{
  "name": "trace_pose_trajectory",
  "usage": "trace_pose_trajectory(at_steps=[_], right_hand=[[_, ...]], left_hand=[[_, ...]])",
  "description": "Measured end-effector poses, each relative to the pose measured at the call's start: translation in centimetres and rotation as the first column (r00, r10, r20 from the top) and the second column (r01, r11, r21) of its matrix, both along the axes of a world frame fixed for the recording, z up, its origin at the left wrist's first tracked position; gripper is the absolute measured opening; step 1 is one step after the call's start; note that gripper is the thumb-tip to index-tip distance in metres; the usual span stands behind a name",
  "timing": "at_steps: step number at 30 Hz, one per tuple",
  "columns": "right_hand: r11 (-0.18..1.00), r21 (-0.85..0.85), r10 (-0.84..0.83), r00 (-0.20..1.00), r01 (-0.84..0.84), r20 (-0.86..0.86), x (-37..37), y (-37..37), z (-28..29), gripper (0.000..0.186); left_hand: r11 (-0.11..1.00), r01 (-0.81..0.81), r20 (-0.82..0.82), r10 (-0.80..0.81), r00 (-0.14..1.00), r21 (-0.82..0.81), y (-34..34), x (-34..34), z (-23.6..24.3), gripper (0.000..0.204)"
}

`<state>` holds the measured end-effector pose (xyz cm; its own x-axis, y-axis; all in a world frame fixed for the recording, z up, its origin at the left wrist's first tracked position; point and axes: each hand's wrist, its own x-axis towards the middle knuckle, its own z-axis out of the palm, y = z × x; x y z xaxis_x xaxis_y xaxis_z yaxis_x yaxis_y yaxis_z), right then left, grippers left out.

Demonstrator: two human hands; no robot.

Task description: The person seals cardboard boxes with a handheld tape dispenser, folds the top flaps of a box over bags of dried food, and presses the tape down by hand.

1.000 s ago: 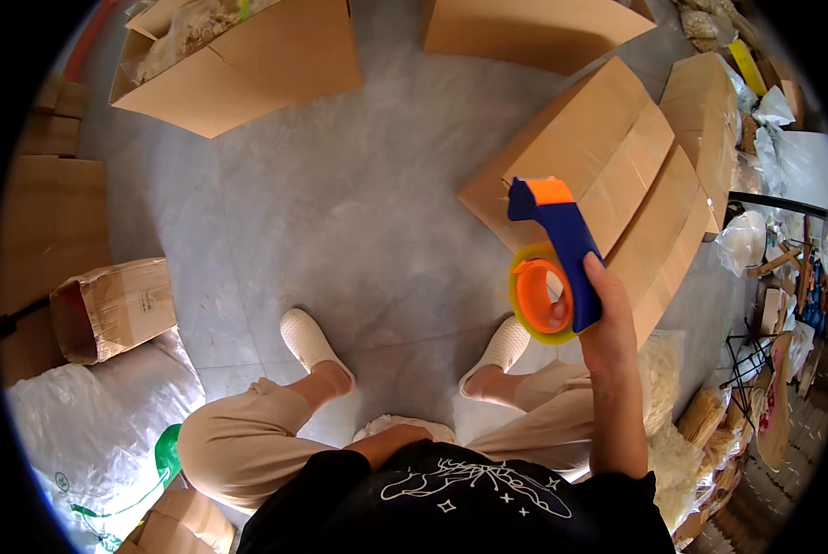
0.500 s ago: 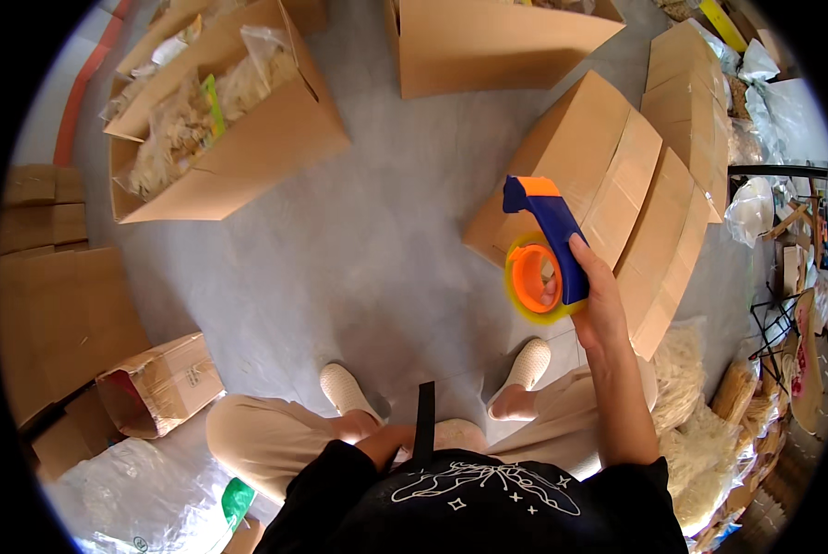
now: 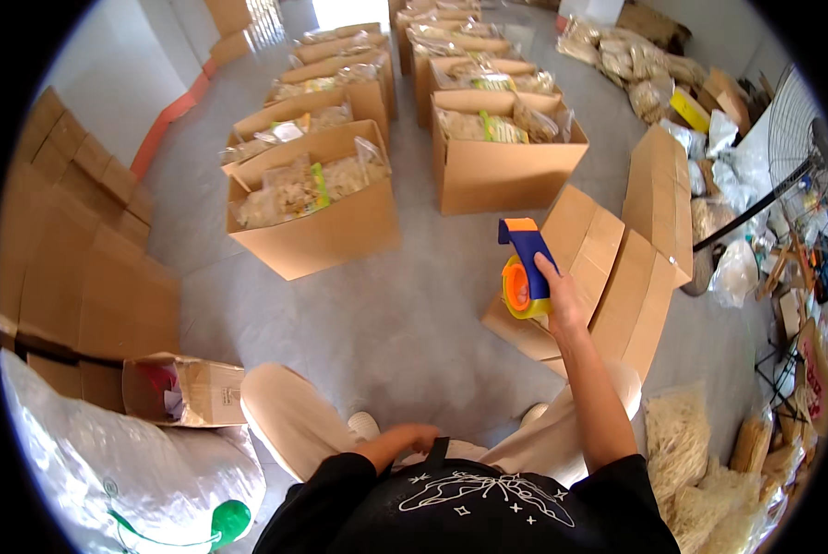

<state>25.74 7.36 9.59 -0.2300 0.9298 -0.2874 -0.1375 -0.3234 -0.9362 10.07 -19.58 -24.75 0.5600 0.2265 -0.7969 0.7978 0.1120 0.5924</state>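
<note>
A blue and orange hand-held tape dispenser (image 3: 530, 249) with a roll of yellowish tape is gripped in my right hand (image 3: 566, 300). My fingers wrap around its blue body, and the orange hub faces left. It is held up in front of a closed cardboard box (image 3: 580, 240) at the right. Low by my lap, my left hand (image 3: 416, 436) lies close to a dark strap (image 3: 440, 451) at my waist. Its fingers are small and blurred, so their pose is unclear.
Two rows of open cardboard boxes (image 3: 511, 171) filled with bagged goods stand ahead. Flattened cartons (image 3: 119, 295) lean at the left above a large plastic sack (image 3: 146, 471). At the right are a black fan (image 3: 797, 166), bags of dried goods (image 3: 677, 434) and clutter.
The view has tilted up, bringing more rows of filled boxes into sight. My right hand still holds the tape dispenser, now turned slightly. My left hand shows more at my lap.
</note>
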Motion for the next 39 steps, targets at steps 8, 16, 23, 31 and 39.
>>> trace_pose_trajectory(at_steps=[8, 16, 23, 31, 39], right_hand=[[0.982, 0.106, 0.146, 0.984, -0.157, 0.105, 1.4, -6.5, 0.1, 0.036], [0.902, 0.248, 0.331, 0.935, -0.352, 0.123, -3.1, -11.8, 8.9, 0.037], [0.801, 0.312, 0.51, 0.856, -0.51, 0.09, -7.6, -13.4, 13.8, 0.04], [0.803, 0.151, 0.579, 0.815, -0.576, 0.03, -10.6, -11.6, 9.6, 0.036], [0.877, 0.013, 0.481, 0.876, -0.481, -0.038, -14.1, -3.1, 2.0, 0.037]], left_hand=[[0.978, -0.093, -0.046, 0.103, 0.994, 0.189, -2.7, 2.2, 7.0, 0.025], [0.986, -0.151, -0.184, 0.162, 0.969, 0.073, -3.2, 0.7, 3.5, 0.028], [0.971, -0.219, -0.125, 0.23, 0.965, 0.097, -1.8, 1.5, 1.6, 0.028], [0.911, -0.413, 0.065, 0.412, 0.909, 0.006, -3.9, 0.7, -1.9, 0.029], [0.816, -0.538, 0.264, 0.577, 0.772, -0.209, -8.7, 0.8, -5.2, 0.031]])
